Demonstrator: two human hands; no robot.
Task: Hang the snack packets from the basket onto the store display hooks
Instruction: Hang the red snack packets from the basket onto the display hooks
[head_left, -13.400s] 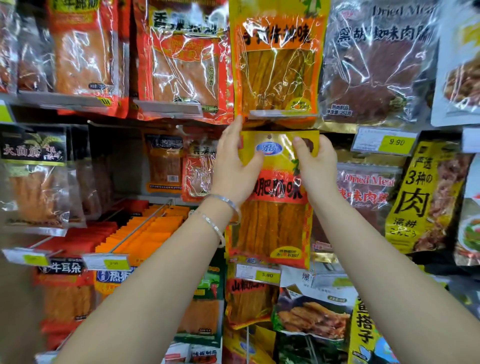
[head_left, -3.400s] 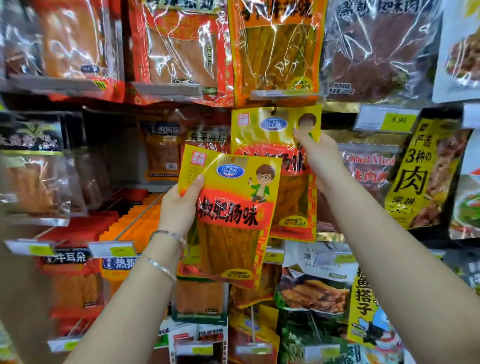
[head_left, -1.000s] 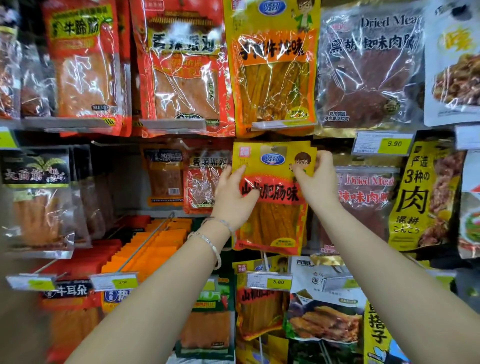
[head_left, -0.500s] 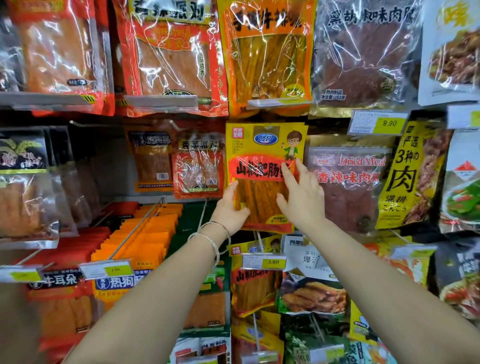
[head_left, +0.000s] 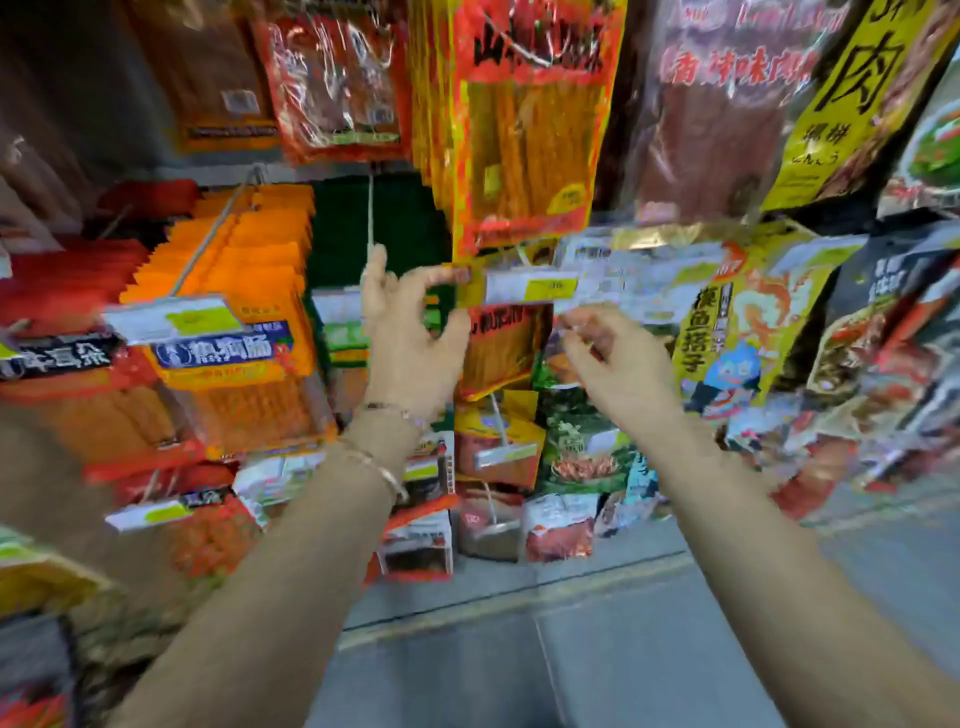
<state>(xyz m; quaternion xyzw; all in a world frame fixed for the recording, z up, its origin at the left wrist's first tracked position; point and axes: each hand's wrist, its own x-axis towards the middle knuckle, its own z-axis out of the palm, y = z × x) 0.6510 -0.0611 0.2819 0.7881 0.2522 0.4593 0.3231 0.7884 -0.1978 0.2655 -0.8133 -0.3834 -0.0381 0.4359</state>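
The yellow-and-red snack packet (head_left: 524, 130) is hanging at the front of a row of like packets at the top middle of the display. Its lower edge is sitting just above a white and yellow price tag (head_left: 530, 288). The left hand (head_left: 410, 332), with 2 bracelets (head_left: 382, 470) on its wrist, is hovering below and left of that packet. Its fingers are loosely curved with the thumb apart from them, gripping nothing. Its forefinger tip is lying close to the tag's left end, though blur is hiding whether they touch. The right hand (head_left: 618, 358) is hanging just below the tag, fingers loosely curled, holding nothing. Orange packets (head_left: 244, 270) are hanging to the left, and grey floor (head_left: 623, 649) is showing below.
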